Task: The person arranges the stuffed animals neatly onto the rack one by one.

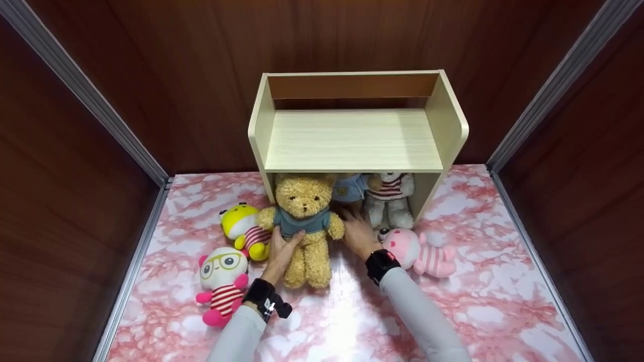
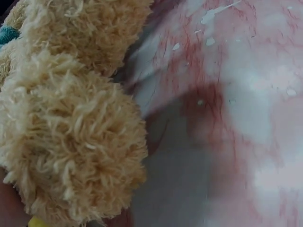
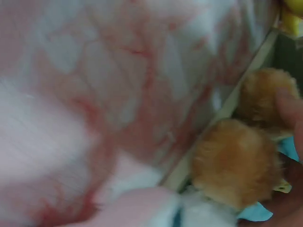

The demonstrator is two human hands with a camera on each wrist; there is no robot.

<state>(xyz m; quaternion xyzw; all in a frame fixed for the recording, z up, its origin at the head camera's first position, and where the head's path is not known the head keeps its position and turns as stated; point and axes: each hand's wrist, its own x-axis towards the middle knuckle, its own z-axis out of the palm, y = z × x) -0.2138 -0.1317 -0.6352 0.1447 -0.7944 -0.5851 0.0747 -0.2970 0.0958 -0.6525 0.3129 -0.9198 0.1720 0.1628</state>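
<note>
A tan teddy bear (image 1: 304, 201) in a teal top stands upright at the front left of the shelf unit's lower compartment. My left hand (image 1: 283, 251) grips its lower body, thumb across the belly; the left wrist view is filled by the bear's curly legs (image 2: 71, 137). Beside it, a brown bear in a blue top (image 1: 349, 188) sits inside that compartment, its head hidden under the shelf board. My right hand (image 1: 359, 235) holds it low down, with the thumb and fingers about its round brown feet (image 3: 234, 163) in the right wrist view.
A white bear (image 1: 390, 211) in a striped top stands at the compartment's right. The wooden shelf unit (image 1: 352, 138) backs onto a brown wall. A yellow frog toy (image 1: 246, 226) and a panda toy (image 1: 221, 276) lie to the left, a pink toy (image 1: 417, 251) to the right.
</note>
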